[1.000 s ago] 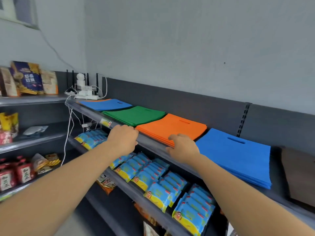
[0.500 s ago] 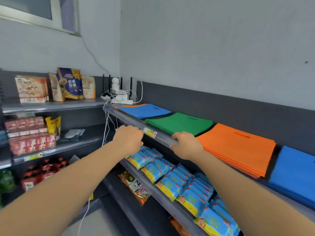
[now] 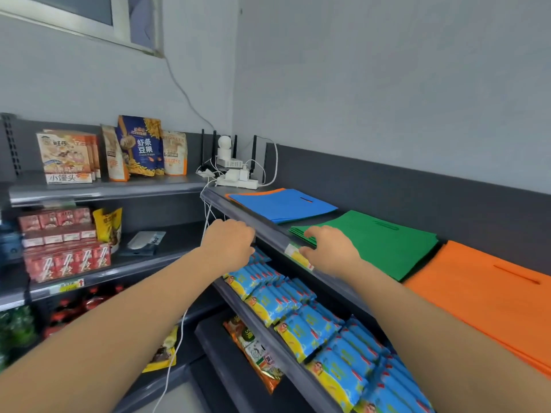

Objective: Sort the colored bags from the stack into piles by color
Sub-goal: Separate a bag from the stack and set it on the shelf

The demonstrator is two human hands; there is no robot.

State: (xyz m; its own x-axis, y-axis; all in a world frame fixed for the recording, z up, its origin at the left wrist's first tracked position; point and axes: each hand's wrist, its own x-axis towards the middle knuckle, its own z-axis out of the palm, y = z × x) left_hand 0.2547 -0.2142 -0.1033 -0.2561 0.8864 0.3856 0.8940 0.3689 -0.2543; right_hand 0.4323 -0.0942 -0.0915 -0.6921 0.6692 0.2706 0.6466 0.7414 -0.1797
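We face a long dark grey metal shelf (image 3: 269,232) that runs from the corner towards us; its near end is cut off at the lower right. On its top, nearest us, lies the pile of flat orange fabric bags (image 3: 489,302), the largest in view, though the right edge of the picture cuts it and we cannot see its full extent. Beyond it sits the pile of flat green fabric bags (image 3: 378,242), its layered edges showing at the near corner. Farther along, by the corner, lies the mixed stack with a flat blue fabric bag (image 3: 283,204) on top; only a thin orange edge (image 3: 253,192) shows from under it, and what else lies beneath is hidden. Below the shelf, blue and yellow snack packets (image 3: 298,311) stand in rows, partly hidden by our forearms. Our right hand (image 3: 328,251) rests slack on the shelf's front rail just beside the green pile's corner, grasping nothing, its fingers partly covering a yellow price label (image 3: 298,257). Our left hand (image 3: 229,242) is at the rail with fingers curled under and out of sight; we cannot tell whether it clasps anything.
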